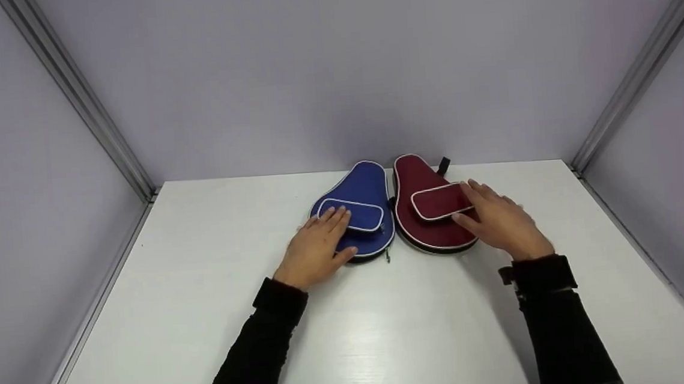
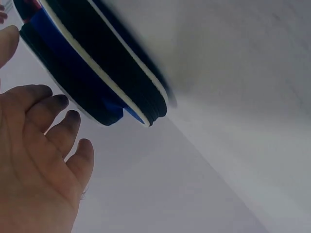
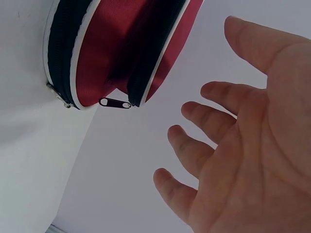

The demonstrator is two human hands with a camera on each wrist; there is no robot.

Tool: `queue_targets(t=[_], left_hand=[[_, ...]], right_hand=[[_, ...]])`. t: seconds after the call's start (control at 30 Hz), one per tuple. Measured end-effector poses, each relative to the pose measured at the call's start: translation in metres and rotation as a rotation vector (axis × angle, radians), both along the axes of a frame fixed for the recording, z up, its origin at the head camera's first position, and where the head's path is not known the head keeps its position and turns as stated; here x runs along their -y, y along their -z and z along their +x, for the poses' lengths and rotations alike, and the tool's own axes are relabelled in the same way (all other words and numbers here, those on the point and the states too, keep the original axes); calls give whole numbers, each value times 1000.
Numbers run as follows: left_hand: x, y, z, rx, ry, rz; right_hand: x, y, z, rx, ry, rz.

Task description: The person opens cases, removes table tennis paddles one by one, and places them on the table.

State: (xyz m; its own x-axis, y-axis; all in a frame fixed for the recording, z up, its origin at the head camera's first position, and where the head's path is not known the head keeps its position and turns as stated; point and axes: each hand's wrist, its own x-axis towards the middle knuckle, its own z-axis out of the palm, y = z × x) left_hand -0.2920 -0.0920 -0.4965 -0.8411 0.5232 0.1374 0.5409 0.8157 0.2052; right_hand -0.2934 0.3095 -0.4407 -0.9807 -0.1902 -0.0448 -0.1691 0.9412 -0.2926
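Note:
Two zippered, paddle-shaped cases lie side by side at the back of the white table, narrow ends toward the rear wall. The blue case (image 1: 365, 181) is on the left and the dark red case (image 1: 414, 175) on the right; each has a raised front pocket with white piping. My left hand (image 1: 314, 248) is over the lower left of the blue case, its fingertips overlapping the pocket in the head view. Over the right side of the red case is my right hand (image 1: 503, 220). In both wrist views the fingers are spread and relaxed, with nothing gripped. A zipper pull (image 3: 115, 103) hangs at the red pocket's end.
The white table (image 1: 364, 335) meets a pale back wall (image 1: 333, 66) just behind the cases. Side panels with grey metal corner posts (image 1: 79, 90) stand left and right. A black strap (image 1: 444, 165) sticks out behind the red case.

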Motion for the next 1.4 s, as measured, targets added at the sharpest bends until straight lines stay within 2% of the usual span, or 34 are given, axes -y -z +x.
queue_targets(t=[0.23, 0.47, 0.63, 0.83, 0.97, 1.03, 1.13, 1.27, 1.4], left_hand=[[-4, 8, 3, -4, -28, 55], [-1, 2, 5, 4, -57, 51], [-4, -6, 11, -23, -63, 21], [-13, -27, 25, -39, -79, -117], [-18, -42, 34, -124, -70, -169], [-18, -45, 35, -160, -61, -174], [-16, -43, 32, -125, -40, -165], [-13, -32, 25, 4, -9, -130], [-12, -23, 22, 16, 20, -100]], right_hand=[[4, 1, 2, -3, -35, -2], [12, -1, 3, -23, -69, -10], [17, -3, 5, -38, -87, -10], [25, -6, 7, -67, -106, -3], [33, -8, 8, -124, -146, -14], [38, -8, 9, -141, -166, -27], [46, -7, 11, -161, -193, -63], [59, -1, 13, -182, -234, -113], [70, 5, 15, -178, -275, -110]])
